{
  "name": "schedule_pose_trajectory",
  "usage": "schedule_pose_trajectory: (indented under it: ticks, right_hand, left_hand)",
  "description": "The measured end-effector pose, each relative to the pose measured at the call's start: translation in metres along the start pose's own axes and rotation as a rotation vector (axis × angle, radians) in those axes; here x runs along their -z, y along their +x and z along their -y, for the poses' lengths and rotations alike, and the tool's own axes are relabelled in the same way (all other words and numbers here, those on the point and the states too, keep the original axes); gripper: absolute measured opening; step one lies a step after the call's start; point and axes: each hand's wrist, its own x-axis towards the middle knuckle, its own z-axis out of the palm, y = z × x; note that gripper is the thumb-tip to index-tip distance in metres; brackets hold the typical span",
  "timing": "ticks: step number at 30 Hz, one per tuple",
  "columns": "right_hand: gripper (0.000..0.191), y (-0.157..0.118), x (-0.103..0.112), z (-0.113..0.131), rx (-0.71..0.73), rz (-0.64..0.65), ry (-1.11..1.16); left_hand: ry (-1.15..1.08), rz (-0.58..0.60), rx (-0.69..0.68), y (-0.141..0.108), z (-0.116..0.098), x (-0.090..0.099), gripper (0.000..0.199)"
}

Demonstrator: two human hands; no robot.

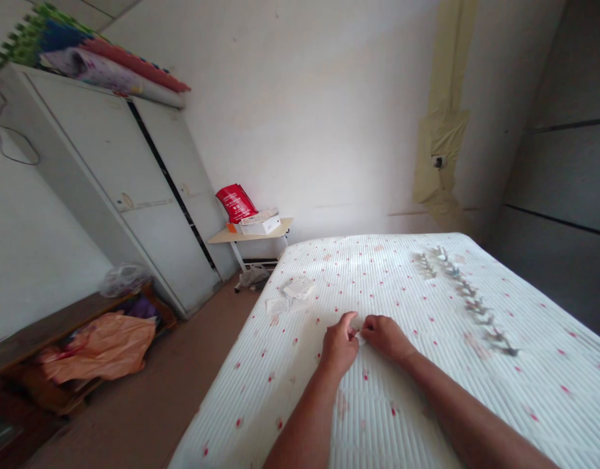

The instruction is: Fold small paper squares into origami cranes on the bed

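My left hand and my right hand meet just above the middle of the bed. Between their fingertips shows a bit of a small white piece of paper, mostly hidden by the fingers. The left hand's index finger sticks up while its other fingers curl in; the right hand's fingers are closed. To the right, small folded paper figures that look like cranes stand in a long slanting row, with a shorter row beside its far end. Left of my hands lies a small stack of white paper squares.
The bed has a white ribbed cover with red dots. Under the paper stack is a printed sheet. Beyond stands a small table with a red bag and a white box. A wardrobe is at left.
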Motion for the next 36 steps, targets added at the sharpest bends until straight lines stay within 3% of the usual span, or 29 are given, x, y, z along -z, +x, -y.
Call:
schedule_pose_trajectory:
  ticks: [5, 11, 20, 23, 30, 36]
  right_hand:
    - [0.014, 0.002, -0.006, 0.002, -0.030, -0.019, -0.071]
    - [0.010, 0.004, -0.004, -0.002, -0.117, -0.033, -0.137]
    - [0.007, 0.010, 0.001, -0.009, -0.145, -0.004, -0.115]
    - [0.016, 0.011, -0.001, -0.007, -0.169, 0.029, -0.112]
    - [0.026, 0.017, 0.000, 0.000, -0.217, 0.070, -0.192]
    - [0.017, 0.020, 0.000, -0.005, -0.208, 0.056, -0.168]
  left_hand:
    - [0.196, -0.025, -0.020, -0.002, -0.002, 0.001, 0.045]
    - [0.332, 0.021, -0.056, -0.006, -0.002, 0.005, 0.021]
    - [0.496, 0.044, -0.124, -0.015, -0.010, 0.013, 0.028]
    - [0.537, 0.054, -0.137, -0.016, -0.014, 0.014, 0.028]
    - [0.545, 0.059, -0.124, -0.015, -0.014, 0.013, 0.028]
    - [0.483, 0.037, -0.122, -0.014, -0.008, 0.012, 0.026]
